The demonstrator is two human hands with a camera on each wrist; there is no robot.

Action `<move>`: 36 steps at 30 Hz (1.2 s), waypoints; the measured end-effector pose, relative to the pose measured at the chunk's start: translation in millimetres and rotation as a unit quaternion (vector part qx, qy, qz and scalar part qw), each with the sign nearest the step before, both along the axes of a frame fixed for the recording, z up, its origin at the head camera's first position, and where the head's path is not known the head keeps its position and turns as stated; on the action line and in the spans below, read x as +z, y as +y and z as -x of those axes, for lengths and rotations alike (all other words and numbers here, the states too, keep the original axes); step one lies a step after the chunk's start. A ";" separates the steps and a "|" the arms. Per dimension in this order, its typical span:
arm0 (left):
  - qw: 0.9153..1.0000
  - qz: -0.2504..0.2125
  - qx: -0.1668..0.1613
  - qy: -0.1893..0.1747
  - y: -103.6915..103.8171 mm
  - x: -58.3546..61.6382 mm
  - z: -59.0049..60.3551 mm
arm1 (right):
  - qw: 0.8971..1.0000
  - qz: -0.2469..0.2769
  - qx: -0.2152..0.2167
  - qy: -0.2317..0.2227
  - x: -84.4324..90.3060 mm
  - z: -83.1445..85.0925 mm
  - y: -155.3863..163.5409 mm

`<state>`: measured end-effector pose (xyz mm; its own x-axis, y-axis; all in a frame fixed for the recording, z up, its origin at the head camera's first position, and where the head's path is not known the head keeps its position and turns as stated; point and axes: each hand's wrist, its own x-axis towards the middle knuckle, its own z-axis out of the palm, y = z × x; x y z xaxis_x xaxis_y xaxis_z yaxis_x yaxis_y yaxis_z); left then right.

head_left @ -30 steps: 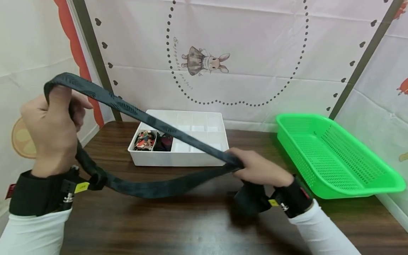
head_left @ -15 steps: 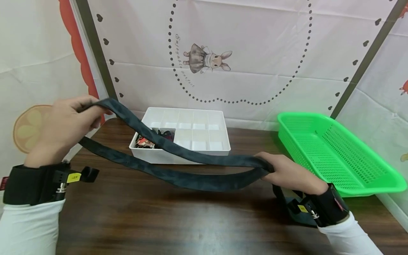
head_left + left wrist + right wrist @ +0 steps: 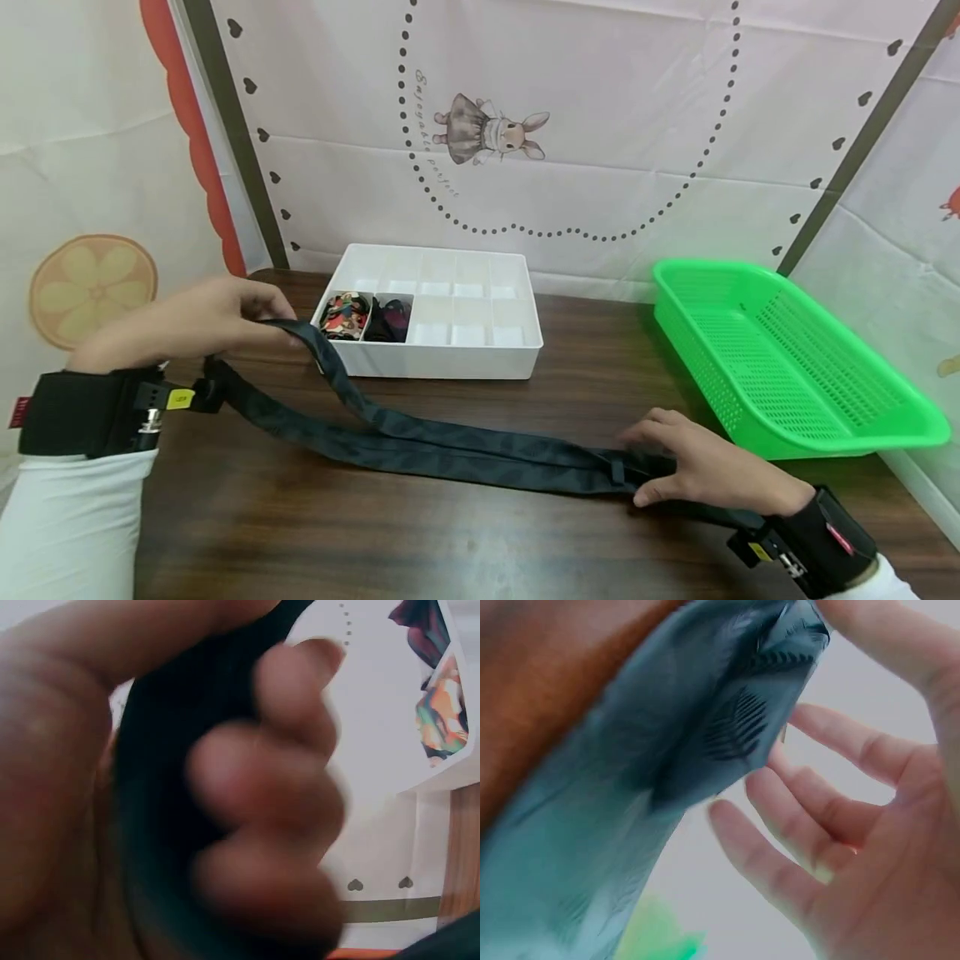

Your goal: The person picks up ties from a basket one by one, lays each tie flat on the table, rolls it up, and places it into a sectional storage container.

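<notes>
A dark teal necktie (image 3: 465, 458) with a leaf pattern lies folded double along the table, its two strands side by side in the middle. At the left, my left hand (image 3: 213, 321) holds the looped end a little above the table; in the left wrist view the curled fingers (image 3: 270, 776) blur around the dark cloth. My right hand (image 3: 712, 467) is at the tie's other end, thumb and fingers spread over it. In the right wrist view the fingers (image 3: 795, 817) are loosely extended beside the patterned cloth, gripping nothing. The tie's tail passes under the right wrist.
A white divided box (image 3: 450, 362) stands at the back; two of its front left compartments hold rolled cloth, one colourful (image 3: 347, 317), one dark (image 3: 387, 321). A green perforated basket (image 3: 795, 358) sits at the right. Printed curtains hang behind and at both sides.
Both hands have come down, laying most of the necktie on the table. My right hand has moved right and loosened its grip; my left still holds the loop, lower than before.
</notes>
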<state>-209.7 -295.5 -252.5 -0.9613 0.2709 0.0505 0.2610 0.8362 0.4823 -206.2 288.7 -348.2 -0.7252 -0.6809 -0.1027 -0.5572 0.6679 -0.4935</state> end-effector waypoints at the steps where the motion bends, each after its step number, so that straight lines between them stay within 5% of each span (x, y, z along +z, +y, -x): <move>1: 1.000 -0.004 -0.012 -0.014 1.8 -1.7 0.6 | 1.000 0.002 -0.004 0.000 -2.2 -2.6 3.5; 11: 0.993 -0.012 -0.045 -0.111 -9.4 -5.1 -4.4 | 0.995 0.066 -0.065 -0.042 -12.3 -14.3 40.6; 14: 0.988 -0.019 -0.043 -0.148 -18.0 -11.3 -4.8 | 0.986 0.079 -0.100 -0.110 -7.4 -15.4 50.2; 18: 0.988 -0.005 -0.031 -0.151 -21.8 -16.1 -2.5 | 0.971 0.064 -0.141 -0.182 -4.0 -17.0 59.8; 25: 0.981 0.020 -0.033 -0.189 -13.1 -29.5 12.7 | 0.953 0.013 -0.251 -0.172 -3.9 -19.6 76.2; 32: 0.968 0.043 -0.056 -0.241 -0.1 -49.0 26.3 | 0.949 0.055 -0.247 -0.186 -7.0 -21.4 89.4; 36: 0.969 0.063 -0.056 -0.233 -4.3 -54.8 29.6 | 0.938 0.116 -0.250 -0.211 -13.0 -20.8 69.9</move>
<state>-239.3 -299.8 -307.2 -0.8356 0.3513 -0.4223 0.1326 0.8751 0.4655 -185.4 358.7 -361.1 -0.8876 -0.3056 -0.3447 0.0758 0.6413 -0.7635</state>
